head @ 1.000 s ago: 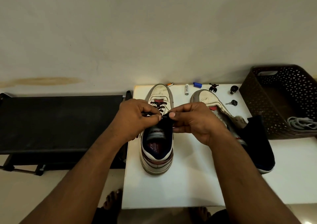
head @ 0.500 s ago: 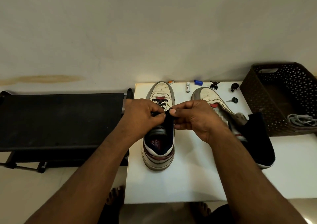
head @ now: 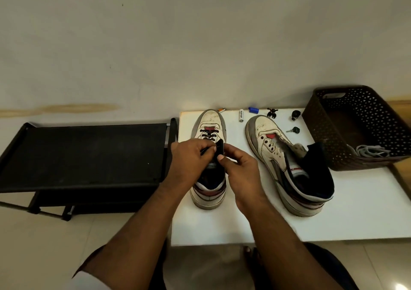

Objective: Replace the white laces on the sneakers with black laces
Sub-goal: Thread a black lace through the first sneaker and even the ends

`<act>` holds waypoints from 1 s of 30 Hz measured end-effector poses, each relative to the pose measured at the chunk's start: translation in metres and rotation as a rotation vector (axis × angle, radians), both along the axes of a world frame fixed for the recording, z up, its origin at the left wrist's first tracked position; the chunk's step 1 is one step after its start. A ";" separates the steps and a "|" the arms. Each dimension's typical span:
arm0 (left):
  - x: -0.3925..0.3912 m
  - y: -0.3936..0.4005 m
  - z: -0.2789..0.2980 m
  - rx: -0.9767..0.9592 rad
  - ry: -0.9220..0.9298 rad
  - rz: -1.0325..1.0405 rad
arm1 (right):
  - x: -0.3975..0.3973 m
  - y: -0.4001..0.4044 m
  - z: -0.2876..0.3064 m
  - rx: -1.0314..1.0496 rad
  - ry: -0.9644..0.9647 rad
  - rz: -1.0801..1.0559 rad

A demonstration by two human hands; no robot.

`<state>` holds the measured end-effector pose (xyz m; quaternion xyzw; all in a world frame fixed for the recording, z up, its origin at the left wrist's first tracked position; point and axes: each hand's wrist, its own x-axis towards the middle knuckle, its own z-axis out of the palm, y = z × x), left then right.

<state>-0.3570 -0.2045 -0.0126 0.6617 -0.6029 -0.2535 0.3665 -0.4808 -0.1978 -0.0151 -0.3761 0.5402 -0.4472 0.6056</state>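
Observation:
Two white sneakers stand on a white table [head: 355, 212]. The left sneaker [head: 210, 123] has a black lace [head: 208, 135] threaded through its front eyelets. Over its tongue, my left hand [head: 189, 156] pinches the black lace end between thumb and fingers. My right hand [head: 240, 169] pinches the dark tongue or lace right beside it; which one I cannot tell. The right sneaker [head: 273, 152] has empty eyelets and its dark tongue pulled open. White laces [head: 371, 150] lie in a brown basket [head: 333, 129] at the right.
A battery [head: 241, 115], a blue cap [head: 253, 110], a lighter [head: 221, 110], small black knobs [head: 295, 114] and a key [head: 293, 130] lie along the table's far edge. A black rack [head: 89, 154] stands to the left. My bare foot [head: 250, 253] shows under the table.
Both hands have shifted slightly left over the left sneaker's tongue. The view has moved, so the right sneaker and basket show more fully.

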 end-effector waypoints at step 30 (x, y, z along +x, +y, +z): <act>0.036 -0.019 0.004 0.300 -0.329 0.033 | -0.028 -0.052 0.026 0.013 -0.630 -0.290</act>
